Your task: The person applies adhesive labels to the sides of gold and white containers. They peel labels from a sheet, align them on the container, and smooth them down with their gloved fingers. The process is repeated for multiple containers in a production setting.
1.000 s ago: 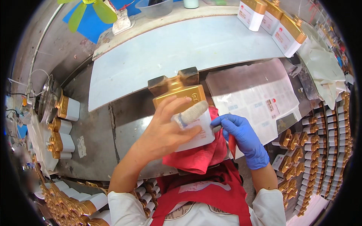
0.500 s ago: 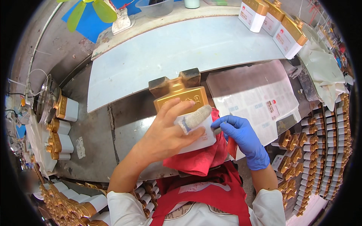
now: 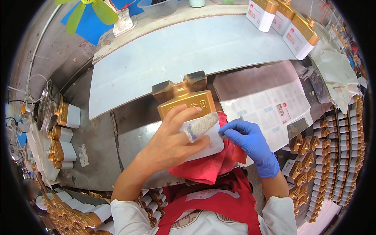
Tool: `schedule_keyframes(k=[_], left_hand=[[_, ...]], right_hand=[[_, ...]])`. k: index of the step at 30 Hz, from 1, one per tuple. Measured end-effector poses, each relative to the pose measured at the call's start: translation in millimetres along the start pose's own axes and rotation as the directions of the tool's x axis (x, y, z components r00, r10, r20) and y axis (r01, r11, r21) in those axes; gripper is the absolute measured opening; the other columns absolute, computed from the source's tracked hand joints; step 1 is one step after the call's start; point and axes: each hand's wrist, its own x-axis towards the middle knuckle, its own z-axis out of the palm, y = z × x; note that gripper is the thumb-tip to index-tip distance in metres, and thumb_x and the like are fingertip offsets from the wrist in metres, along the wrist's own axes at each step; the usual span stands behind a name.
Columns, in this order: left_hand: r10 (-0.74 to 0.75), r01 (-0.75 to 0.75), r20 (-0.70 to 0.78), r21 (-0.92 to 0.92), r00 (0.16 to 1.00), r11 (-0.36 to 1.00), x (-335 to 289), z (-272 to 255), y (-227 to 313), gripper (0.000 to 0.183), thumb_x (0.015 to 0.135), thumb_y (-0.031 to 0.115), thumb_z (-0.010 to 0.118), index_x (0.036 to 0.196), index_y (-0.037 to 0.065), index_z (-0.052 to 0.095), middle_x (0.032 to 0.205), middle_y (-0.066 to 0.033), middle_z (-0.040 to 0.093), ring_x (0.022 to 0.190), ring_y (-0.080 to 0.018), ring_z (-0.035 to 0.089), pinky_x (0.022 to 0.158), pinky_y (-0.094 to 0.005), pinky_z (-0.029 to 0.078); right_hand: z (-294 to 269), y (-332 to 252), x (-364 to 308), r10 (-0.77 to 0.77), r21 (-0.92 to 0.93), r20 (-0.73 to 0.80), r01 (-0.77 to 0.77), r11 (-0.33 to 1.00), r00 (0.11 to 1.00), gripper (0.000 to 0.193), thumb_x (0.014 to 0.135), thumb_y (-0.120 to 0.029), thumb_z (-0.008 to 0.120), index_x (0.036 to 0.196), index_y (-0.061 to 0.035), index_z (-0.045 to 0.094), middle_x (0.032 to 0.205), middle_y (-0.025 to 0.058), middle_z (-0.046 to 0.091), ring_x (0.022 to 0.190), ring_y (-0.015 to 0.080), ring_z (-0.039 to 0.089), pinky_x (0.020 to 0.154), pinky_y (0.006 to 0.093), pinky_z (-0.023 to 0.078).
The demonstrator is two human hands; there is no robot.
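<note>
A bottle with a gold shoulder and white body (image 3: 203,102) lies on a red cloth (image 3: 196,170), its neck between two dark blocks (image 3: 196,81). Across its front rests my left hand (image 3: 168,139), bare but for a whitish cover on one finger. Those fingers are spread and touch the gold part and the white face. My right hand (image 3: 250,141), in a blue glove, is closed in a pinch at the bottle's right side. A small dark-grey piece (image 3: 223,135) shows between its fingertips, its kind unclear.
Printed sheets (image 3: 258,102) lie to the right of the bottle. Finished-looking bottles (image 3: 299,37) stand at the back right, others (image 3: 70,115) at the left. Rows of bottles (image 3: 329,156) fill the right side. A green-bladed fan (image 3: 92,13) is at the back left.
My right fingertips have turned slightly, and less of the dark-grey piece shows. My left hand stays on the bottle almost unmoved. The whole view has shifted a little.
</note>
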Motion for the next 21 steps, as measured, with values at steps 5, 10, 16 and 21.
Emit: schedule_keyframes(k=[5, 10, 16, 21], left_hand=[[-0.064, 0.065, 0.028, -0.013, 0.998, 0.998, -8, 3, -3, 0.035, 0.056, 0.008, 0.077, 0.089, 0.014, 0.068, 0.123, -0.0129, 0.052, 0.121, -0.0330, 0.039, 0.097, -0.0458, 0.040], [-0.153, 0.150, -0.026, -0.072, 0.988, 0.986, -4, 4, 2, 0.041, 0.056, 0.007, 0.078, 0.094, 0.011, 0.065, 0.126, -0.0159, 0.049, 0.123, -0.0362, 0.036, 0.099, -0.0451, 0.036], [-0.112, 0.116, 0.033, -0.124, 0.993, 0.986, 8, -2, 0, 0.015, 0.069, 0.005, 0.064, 0.084, 0.005, 0.061, 0.102, -0.0184, 0.056, 0.123, -0.0371, 0.036, 0.102, -0.0519, 0.029], [-0.103, 0.098, -0.029, -0.137, 0.994, 0.986, 3, -4, -2, 0.013, 0.067, 0.006, 0.065, 0.077, 0.004, 0.057, 0.082, -0.0134, 0.057, 0.122, -0.0375, 0.038, 0.101, -0.0518, 0.031]], right_hand=[[18, -15, -10, -0.282, -0.520, -0.185, 0.149, 0.841, 0.941, 0.020, 0.080, -0.017, 0.068, 0.099, -0.0089, 0.066, 0.087, 0.0067, 0.067, 0.075, 0.0181, 0.063, 0.066, 0.0291, 0.049], [30, -12, -3, -0.593, -0.755, -0.240, 0.237, 0.612, 0.768, 0.023, 0.081, -0.018, 0.067, 0.102, -0.0114, 0.063, 0.087, 0.0104, 0.065, 0.071, 0.0268, 0.063, 0.061, 0.0340, 0.050], [48, -19, 10, -0.781, -0.880, -0.125, 0.296, 0.372, 0.612, 0.022, 0.082, -0.019, 0.067, 0.101, -0.0115, 0.063, 0.084, 0.0110, 0.063, 0.069, 0.0272, 0.062, 0.059, 0.0341, 0.050], [39, -34, -8, -0.375, -0.532, -0.192, 0.225, 0.816, 0.907, 0.033, 0.076, -0.027, 0.074, 0.099, -0.0071, 0.063, 0.084, 0.0100, 0.063, 0.070, 0.0215, 0.062, 0.062, 0.0310, 0.050]])
